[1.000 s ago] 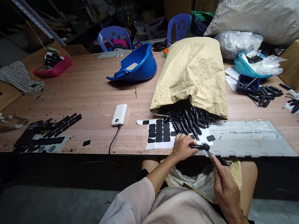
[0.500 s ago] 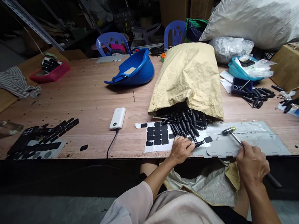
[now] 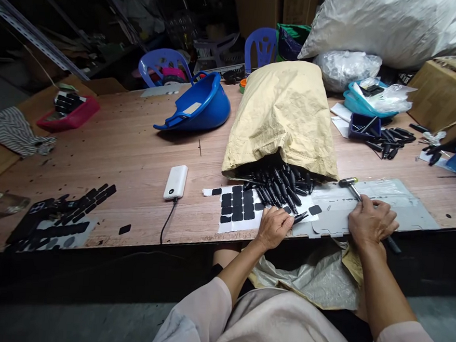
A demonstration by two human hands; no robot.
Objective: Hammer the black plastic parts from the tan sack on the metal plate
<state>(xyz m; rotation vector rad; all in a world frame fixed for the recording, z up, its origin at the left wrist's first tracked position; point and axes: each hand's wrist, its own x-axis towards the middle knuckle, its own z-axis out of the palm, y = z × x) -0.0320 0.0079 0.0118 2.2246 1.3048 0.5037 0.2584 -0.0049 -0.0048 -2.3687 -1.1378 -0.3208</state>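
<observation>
My left hand (image 3: 274,227) is at the table's front edge, its fingers closed on a slim black pen-shaped piece (image 3: 300,217) that pokes out to the right. To the right, my right hand (image 3: 371,220) is wrapped over the handle of a small hammer (image 3: 348,182). The hammer's head lies low at the back of a grey board (image 3: 409,204), and its dark grip sticks out below my palm. Just beyond my left hand, a heap of similar black pieces (image 3: 281,185) spills from a tan paper sack (image 3: 282,112). White sheets with black rounded stickers (image 3: 238,204) lie beside it.
A white power bank (image 3: 175,182) with a black cable lies left of the sheets. Behind it leans a blue basin (image 3: 203,107). Black strips and a phone (image 3: 33,214) occupy the left front. Small bins and a cardboard box (image 3: 447,98) stand at the right.
My right hand has moved left and slightly up with the hammer, lowering it toward the board. My left hand keeps its hold on the black piece. The view has shifted slightly.
</observation>
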